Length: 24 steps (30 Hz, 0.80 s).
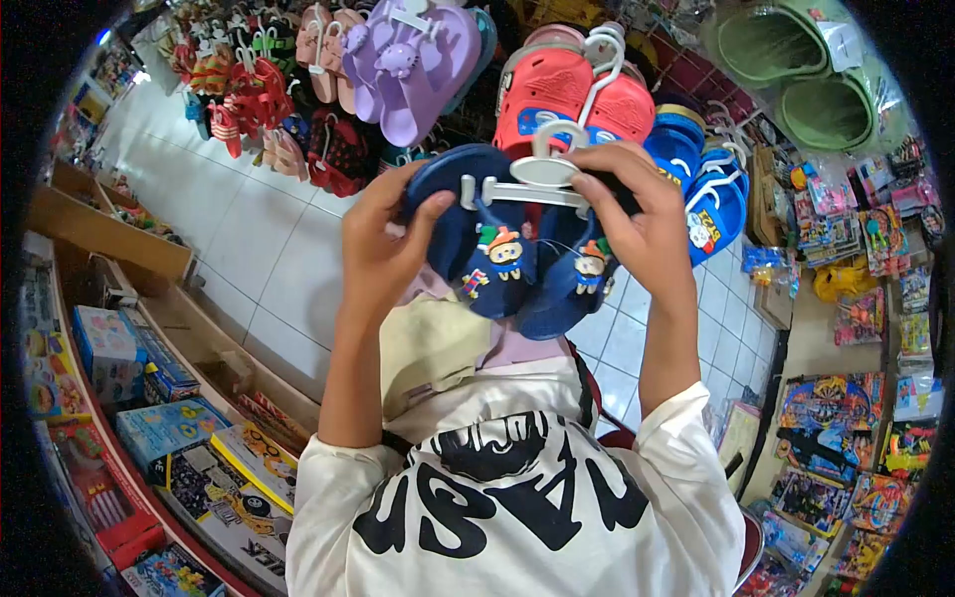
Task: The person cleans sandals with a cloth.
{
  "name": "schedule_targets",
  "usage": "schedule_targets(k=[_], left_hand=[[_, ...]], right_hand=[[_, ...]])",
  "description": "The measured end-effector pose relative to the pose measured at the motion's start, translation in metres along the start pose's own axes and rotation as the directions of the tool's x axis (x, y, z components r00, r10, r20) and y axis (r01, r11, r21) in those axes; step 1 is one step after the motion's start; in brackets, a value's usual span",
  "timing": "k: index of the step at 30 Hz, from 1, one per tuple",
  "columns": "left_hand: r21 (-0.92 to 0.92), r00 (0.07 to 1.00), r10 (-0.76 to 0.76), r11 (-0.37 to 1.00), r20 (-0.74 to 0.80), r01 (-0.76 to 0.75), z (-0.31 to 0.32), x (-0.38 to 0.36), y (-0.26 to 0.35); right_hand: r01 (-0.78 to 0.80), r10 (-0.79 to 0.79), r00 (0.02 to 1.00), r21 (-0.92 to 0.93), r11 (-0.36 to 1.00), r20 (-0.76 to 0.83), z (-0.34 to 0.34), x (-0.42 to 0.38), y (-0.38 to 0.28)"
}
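Observation:
A pair of dark blue sandals (557, 303) with small cartoon figures on the straps hangs from a white plastic hanger (532, 193) in front of my chest. My left hand (390, 224) is closed on the left sandal's edge, its thumb on the near side by the hanger's left end. At the hanger's right end, my right hand (637, 204) pinches the hanger and the right sandal, with the thumb near the white oval disc. Behind them hang red clogs (542, 95) on another white hanger. Blue sandals (718, 204) hang just right of my right hand.
Lilac slippers (408, 75) and other hanging footwear fill the top left. Green boots (771, 45) in plastic hang top right. Boxed toys (174, 428) stand on the left shelf, packaged toys (831, 403) at the right. White floor tiles (284, 264) show between.

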<state>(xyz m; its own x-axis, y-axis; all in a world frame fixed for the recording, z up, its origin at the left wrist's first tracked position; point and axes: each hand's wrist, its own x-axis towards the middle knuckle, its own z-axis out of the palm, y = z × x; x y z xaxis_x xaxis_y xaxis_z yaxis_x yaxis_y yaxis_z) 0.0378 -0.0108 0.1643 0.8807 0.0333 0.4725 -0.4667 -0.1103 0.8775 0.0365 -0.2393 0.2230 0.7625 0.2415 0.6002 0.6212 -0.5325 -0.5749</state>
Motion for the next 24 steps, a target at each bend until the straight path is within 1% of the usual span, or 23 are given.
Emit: schedule_targets(k=[1, 2, 3, 4, 5, 6, 7, 8, 9, 11, 12, 13, 15, 18, 19, 21, 22, 23, 24], left_hand=[[0.032, 0.998, -0.052, 0.998, -0.034, 0.053, -0.007, -0.005, 0.002], [0.062, 0.992, -0.102, 0.992, -0.071, 0.107, -0.016, -0.011, 0.001], [0.089, 0.982, -0.152, 0.983, -0.113, 0.162, -0.026, -0.015, -0.002], [0.038, 0.966, -0.224, 0.972, -0.132, 0.231, -0.035, -0.021, -0.016], [0.039, 0.947, -0.302, 0.951, -0.109, 0.308, -0.047, -0.026, -0.023], [0.041, 0.920, -0.382, 0.921, -0.086, 0.387, -0.059, -0.031, -0.030], [0.043, 0.885, -0.461, 0.885, -0.062, 0.464, -0.067, -0.037, -0.036], [-0.034, 0.859, -0.509, 0.860, -0.055, 0.508, -0.072, -0.042, -0.043], [-0.011, 0.829, -0.559, 0.829, -0.033, 0.559, -0.078, -0.048, -0.056], [0.034, 0.761, -0.649, 0.760, 0.010, 0.649, -0.095, -0.061, -0.089], [0.092, 0.741, -0.672, 0.738, 0.010, 0.668, -0.099, -0.066, -0.100], [0.066, 0.739, -0.674, 0.737, -0.003, 0.673, -0.097, -0.068, -0.100], [0.017, 0.732, -0.681, 0.732, -0.019, 0.681, -0.089, -0.071, -0.098], [0.097, 0.693, -0.721, 0.690, -0.001, 0.718, -0.089, -0.070, -0.106], [0.128, 0.686, -0.728, 0.680, 0.002, 0.722, -0.087, -0.068, -0.108], [0.064, 0.688, -0.725, 0.687, 0.006, 0.724, -0.086, -0.068, -0.109], [0.034, 0.686, -0.728, 0.686, 0.006, 0.727, -0.086, -0.071, -0.108], [0.012, 0.696, -0.717, 0.696, -0.019, 0.718, -0.086, -0.073, -0.104], [-0.007, 0.708, -0.705, 0.709, -0.046, 0.706, -0.087, -0.073, -0.098]], right_hand=[[-0.029, 0.026, 0.999, 0.078, 0.997, 0.036, 0.008, 0.008, 0.001], [-0.011, 0.001, 0.996, 0.111, 0.994, 0.087, 0.019, 0.015, 0.009], [-0.031, 0.007, 0.985, 0.138, 0.990, 0.175, 0.027, 0.023, 0.009], [-0.085, 0.029, 0.958, 0.187, 0.979, 0.286, 0.036, 0.030, 0.014], [-0.147, 0.045, 0.916, 0.229, 0.962, 0.398, 0.048, 0.036, 0.020], [-0.150, 0.007, 0.887, 0.275, 0.950, 0.462, 0.064, 0.039, 0.027], [-0.198, 0.011, 0.851, 0.302, 0.932, 0.526, 0.085, 0.037, 0.043], [-0.220, -0.007, 0.810, 0.315, 0.923, 0.586, 0.105, 0.033, 0.056], [-0.243, -0.024, 0.766, 0.324, 0.914, 0.642, 0.122, 0.027, 0.067], [-0.276, 0.017, 0.725, 0.268, 0.923, 0.689, 0.152, 0.009, 0.084], [-0.262, -0.007, 0.727, 0.287, 0.921, 0.686, 0.159, 0.003, 0.089], [-0.275, 0.018, 0.762, 0.298, 0.914, 0.648, 0.168, -0.006, 0.095], [-0.421, 0.061, 0.649, 0.292, 0.859, 0.758, 0.174, -0.010, 0.109], [-0.381, 0.064, 0.592, 0.209, 0.901, 0.803, 0.176, -0.016, 0.118], [-0.433, 0.060, 0.568, 0.236, 0.870, 0.821, 0.176, -0.016, 0.122], [-0.533, 0.041, 0.516, 0.283, 0.797, 0.855, 0.177, -0.012, 0.125], [-0.477, -0.029, 0.443, 0.263, 0.839, 0.896, 0.176, -0.008, 0.124], [-0.522, -0.224, 0.404, 0.425, 0.739, 0.887, 0.178, -0.010, 0.118], [-0.503, -0.179, 0.433, 0.402, 0.765, 0.883, 0.180, -0.015, 0.112]])
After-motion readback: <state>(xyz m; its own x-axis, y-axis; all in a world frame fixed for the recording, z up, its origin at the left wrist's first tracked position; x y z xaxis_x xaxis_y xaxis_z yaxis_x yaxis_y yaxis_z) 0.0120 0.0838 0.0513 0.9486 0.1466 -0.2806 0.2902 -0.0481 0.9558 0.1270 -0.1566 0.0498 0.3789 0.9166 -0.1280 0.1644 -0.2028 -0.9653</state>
